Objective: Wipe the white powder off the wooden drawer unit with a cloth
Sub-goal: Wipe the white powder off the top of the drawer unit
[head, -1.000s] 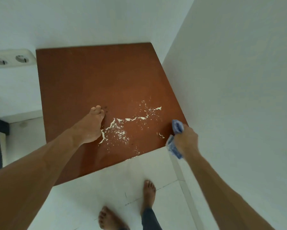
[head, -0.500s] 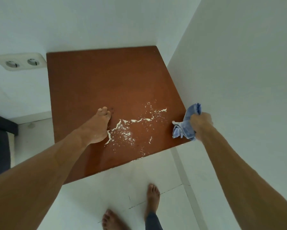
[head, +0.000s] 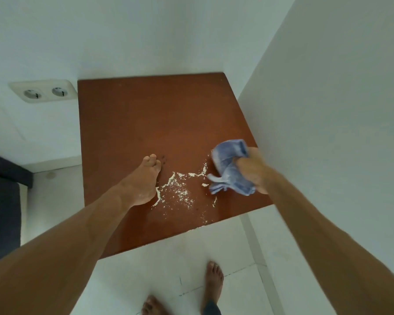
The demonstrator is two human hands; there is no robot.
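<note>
Now right hand (head: 253,173), clenching crumpled blue cloth (head: 228,165), has swept in off the brown wooden drawer unit's (head: 157,119) right edge onto white powder (head: 179,190).

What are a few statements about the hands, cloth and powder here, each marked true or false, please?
1. The right hand grips the blue cloth. True.
2. The left hand holds a sponge. False: it rests open on the drawer unit, holding nothing.
3. White powder lies between the two hands. True.
4. The powder sits at the unit's far back corner. False: it lies toward the near edge.
5. The double wall socket is to the right of the unit. False: it is on the wall to the left.
</note>
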